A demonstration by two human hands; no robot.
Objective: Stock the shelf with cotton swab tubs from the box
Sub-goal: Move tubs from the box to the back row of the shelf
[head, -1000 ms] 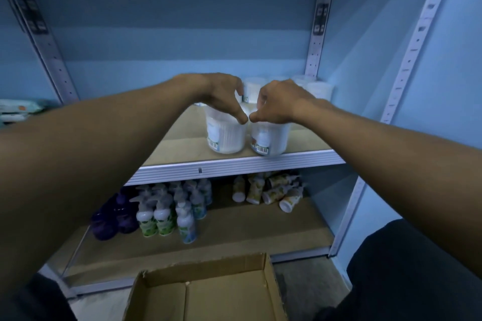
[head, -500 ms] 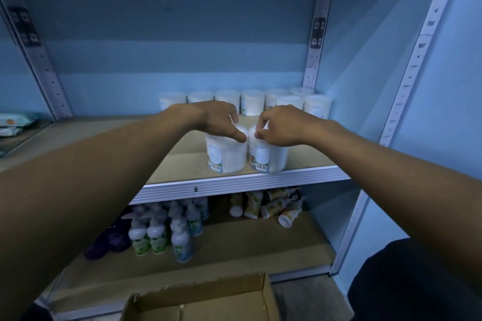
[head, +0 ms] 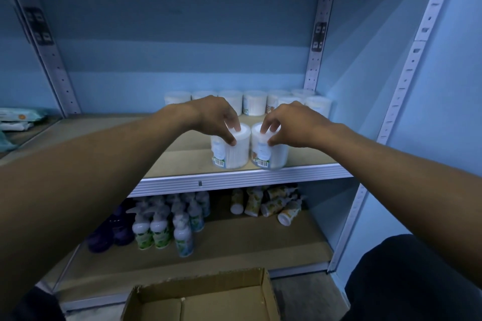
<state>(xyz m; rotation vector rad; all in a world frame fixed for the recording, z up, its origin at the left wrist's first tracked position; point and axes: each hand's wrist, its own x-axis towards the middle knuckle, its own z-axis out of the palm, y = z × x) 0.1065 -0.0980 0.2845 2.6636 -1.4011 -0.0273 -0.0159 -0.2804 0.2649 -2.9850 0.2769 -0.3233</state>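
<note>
Two cotton swab tubs stand upright, long axes vertical, at the front edge of the shelf, barcodes facing outward. The left hand pinches the left tub by its lid, fingertips on top, thumb on the near rim. The right hand pinches the right tub likewise. Since 0.5 s ago, both grips have loosened from palm-over to fingertip contact. Behind the fingers, about eight tubs form the back row. One box sits below.
</note>
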